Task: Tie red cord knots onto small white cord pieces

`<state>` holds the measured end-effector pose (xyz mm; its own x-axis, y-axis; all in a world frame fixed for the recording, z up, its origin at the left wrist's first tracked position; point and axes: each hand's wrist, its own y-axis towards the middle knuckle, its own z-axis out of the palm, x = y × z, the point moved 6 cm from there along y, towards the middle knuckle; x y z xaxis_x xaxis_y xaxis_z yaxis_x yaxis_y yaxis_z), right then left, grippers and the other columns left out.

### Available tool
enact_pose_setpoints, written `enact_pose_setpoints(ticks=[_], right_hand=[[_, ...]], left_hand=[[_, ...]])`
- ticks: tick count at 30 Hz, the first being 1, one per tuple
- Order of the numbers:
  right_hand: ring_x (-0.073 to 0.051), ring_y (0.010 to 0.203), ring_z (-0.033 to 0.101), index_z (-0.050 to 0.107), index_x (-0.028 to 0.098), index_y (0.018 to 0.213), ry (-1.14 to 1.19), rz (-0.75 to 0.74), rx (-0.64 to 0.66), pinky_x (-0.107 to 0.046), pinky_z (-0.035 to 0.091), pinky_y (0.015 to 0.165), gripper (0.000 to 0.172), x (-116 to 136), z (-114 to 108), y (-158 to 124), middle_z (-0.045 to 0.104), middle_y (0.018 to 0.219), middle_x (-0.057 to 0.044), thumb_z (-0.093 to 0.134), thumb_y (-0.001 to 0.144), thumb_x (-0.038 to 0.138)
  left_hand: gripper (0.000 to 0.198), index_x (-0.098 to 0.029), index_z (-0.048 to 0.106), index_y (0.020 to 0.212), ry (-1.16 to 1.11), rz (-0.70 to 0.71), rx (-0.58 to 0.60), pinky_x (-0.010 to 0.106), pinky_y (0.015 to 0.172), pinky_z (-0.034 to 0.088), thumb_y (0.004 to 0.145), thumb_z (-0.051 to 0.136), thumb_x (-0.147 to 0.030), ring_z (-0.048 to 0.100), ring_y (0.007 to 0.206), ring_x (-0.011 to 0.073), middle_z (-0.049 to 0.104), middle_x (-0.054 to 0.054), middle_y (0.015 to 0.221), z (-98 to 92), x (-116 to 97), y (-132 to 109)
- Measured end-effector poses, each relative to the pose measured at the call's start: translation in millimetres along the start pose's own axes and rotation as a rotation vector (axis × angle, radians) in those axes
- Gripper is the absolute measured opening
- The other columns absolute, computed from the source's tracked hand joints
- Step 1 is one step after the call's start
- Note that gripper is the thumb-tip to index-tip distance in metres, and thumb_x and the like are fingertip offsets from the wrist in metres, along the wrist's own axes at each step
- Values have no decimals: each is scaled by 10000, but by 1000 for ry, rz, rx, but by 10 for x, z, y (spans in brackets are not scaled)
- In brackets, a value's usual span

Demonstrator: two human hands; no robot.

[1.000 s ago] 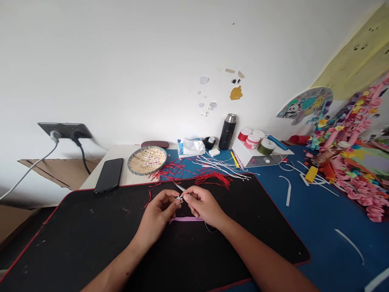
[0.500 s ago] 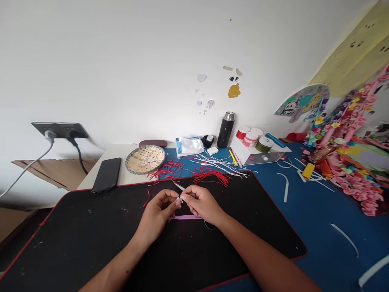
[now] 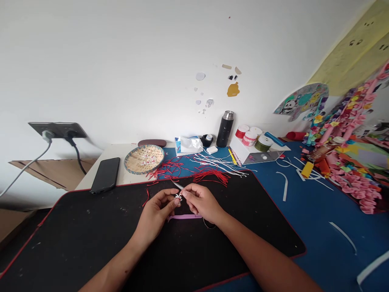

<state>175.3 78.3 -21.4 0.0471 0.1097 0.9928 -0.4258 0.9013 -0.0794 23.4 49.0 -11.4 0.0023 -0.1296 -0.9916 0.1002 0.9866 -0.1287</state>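
Note:
My left hand [image 3: 155, 215] and my right hand [image 3: 202, 202] meet over the black mat [image 3: 91, 235], fingertips pinched together on a tiny white flower-shaped knot [image 3: 178, 197]. A thin white strand [image 3: 177, 185] runs up from the knot toward the mat's far edge. A purple strip [image 3: 184, 217] lies flat on the mat just under both hands. A pile of red cords [image 3: 212, 177] and white cords [image 3: 220, 163] lies beyond the hands.
A woven basket [image 3: 144, 159] with small pieces and a black phone [image 3: 105, 174] sit at the back left. A tissue box [image 3: 189, 144], black flask [image 3: 225, 129], tape rolls [image 3: 253, 137] and colourful paper crafts [image 3: 352, 162] fill the back and right.
The hands stay pinched on the knot, with only slight finger shifts. The view has drifted a little, so everything sits slightly higher and left.

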Motion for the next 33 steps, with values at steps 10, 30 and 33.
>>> enact_pose_setpoints(ticks=[10, 30, 33], right_hand=[[-70, 401, 374, 627, 168, 948, -17, 1, 2, -213, 329, 423, 400, 2, 0, -7, 475, 521, 98, 669, 904, 564], [-77, 396, 394, 609, 183, 908, -69, 28, 2, -209, 309, 410, 351, 25, 9, -19, 486, 517, 92, 666, 903, 530], [-74, 393, 386, 606, 183, 907, -57, 26, -1, -206, 309, 405, 348, 27, 12, -18, 482, 516, 94, 669, 901, 525]], left_hand=[[436, -186, 723, 1015, -30, -18, 13, 246, 546, 414, 765, 834, -526, 535, 597, 134, 725, 20, 795, 23, 24, 7], [412, -194, 703, 959, -27, 5, 13, 240, 521, 365, 754, 845, -523, 509, 581, 133, 693, 5, 743, 33, 0, -17], [425, -190, 703, 968, -35, -5, 18, 237, 522, 366, 750, 850, -524, 493, 572, 126, 685, -1, 737, 37, 14, -10]])
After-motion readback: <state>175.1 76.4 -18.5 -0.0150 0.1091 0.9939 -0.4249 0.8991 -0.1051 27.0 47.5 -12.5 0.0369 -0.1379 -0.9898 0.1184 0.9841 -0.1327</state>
